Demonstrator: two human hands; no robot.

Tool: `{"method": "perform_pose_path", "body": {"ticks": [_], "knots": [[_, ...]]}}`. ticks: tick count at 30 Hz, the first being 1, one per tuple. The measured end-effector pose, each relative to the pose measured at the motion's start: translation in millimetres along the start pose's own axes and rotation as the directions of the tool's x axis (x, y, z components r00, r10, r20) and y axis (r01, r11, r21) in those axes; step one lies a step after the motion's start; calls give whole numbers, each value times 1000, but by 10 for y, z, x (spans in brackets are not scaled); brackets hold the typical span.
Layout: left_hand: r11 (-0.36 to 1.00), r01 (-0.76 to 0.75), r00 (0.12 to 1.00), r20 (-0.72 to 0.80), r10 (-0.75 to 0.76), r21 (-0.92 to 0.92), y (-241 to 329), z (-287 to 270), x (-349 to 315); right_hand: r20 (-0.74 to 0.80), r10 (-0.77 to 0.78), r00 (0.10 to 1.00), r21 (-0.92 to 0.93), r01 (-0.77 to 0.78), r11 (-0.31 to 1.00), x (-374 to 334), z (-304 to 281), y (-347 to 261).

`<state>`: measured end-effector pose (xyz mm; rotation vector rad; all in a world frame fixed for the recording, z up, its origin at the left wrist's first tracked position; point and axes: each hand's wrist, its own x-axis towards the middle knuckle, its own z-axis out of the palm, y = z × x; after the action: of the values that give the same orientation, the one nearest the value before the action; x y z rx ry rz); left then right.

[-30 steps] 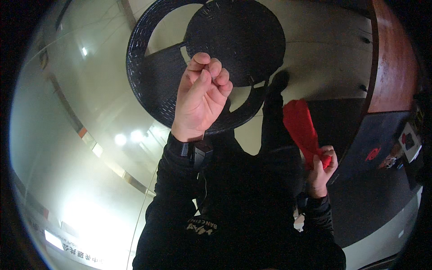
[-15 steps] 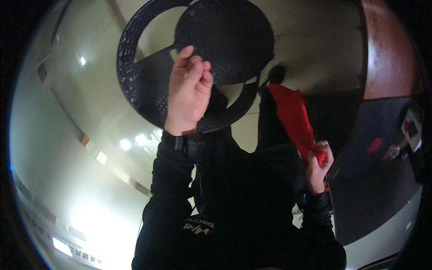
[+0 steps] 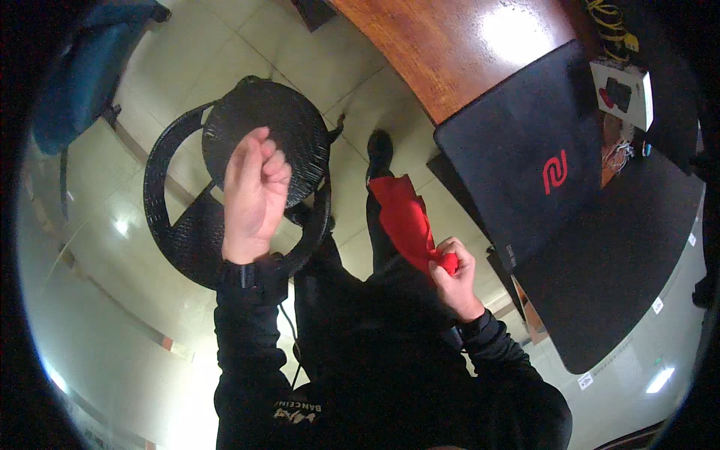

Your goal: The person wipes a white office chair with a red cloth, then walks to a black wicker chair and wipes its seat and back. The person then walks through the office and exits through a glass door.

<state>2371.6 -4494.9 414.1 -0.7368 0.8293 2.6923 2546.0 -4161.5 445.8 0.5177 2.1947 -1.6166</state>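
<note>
My left hand [image 3: 256,196] is raised in front of a black woven chair [image 3: 301,142] with a round seat and a curved armrest. Its fingers are curled in loosely, and nothing shows in them. My right hand [image 3: 456,282] is closed around one end of a red cloth [image 3: 403,223]. The cloth hangs out from the fist toward the far left, over my dark trouser leg, with its far end loose.
To the right stands a brown wooden desk [image 3: 420,45] with a black mat [image 3: 517,157] bearing a red mark. A white box [image 3: 626,96], yellow cables [image 3: 609,26] and a small wire bundle [image 3: 619,156] lie farther right. At far left is a blue chair [image 3: 86,60].
The view has shifted, so the desk and mat now fill more of the right side and the woven chair sits farther left. The right hand still grips the red cloth.
</note>
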Motion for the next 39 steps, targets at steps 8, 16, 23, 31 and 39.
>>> {"method": "perform_pose_path", "body": {"ticks": [8, 16, 23, 31, 39], "knots": [[957, -41, 939, -318, 135, 286, 603, -384, -59, 86, 259, 962, 148, -269, 952, 304, 229, 34], [-59, 549, 463, -244, 852, 834, 1810, -2975, -2310, 567, 259, 782, 282, -480, 831, 928, 831, -565], [142, 432, 510, -371, 776, 891, 1328, -4080, -2502, 797, 13, 604, 172, -247, 953, 909, 1331, -1906], [367, 328, 410, -481, 775, 870, 1303, -3934, -2144, 576, 83, 813, -362, 163, 918, 2141, 2739, -1037], [479, 282, 215, -542, 813, 831, 1221, -3867, -2178, 523, -394, 756, -754, 626, 199, 2951, 4485, 897]]}}
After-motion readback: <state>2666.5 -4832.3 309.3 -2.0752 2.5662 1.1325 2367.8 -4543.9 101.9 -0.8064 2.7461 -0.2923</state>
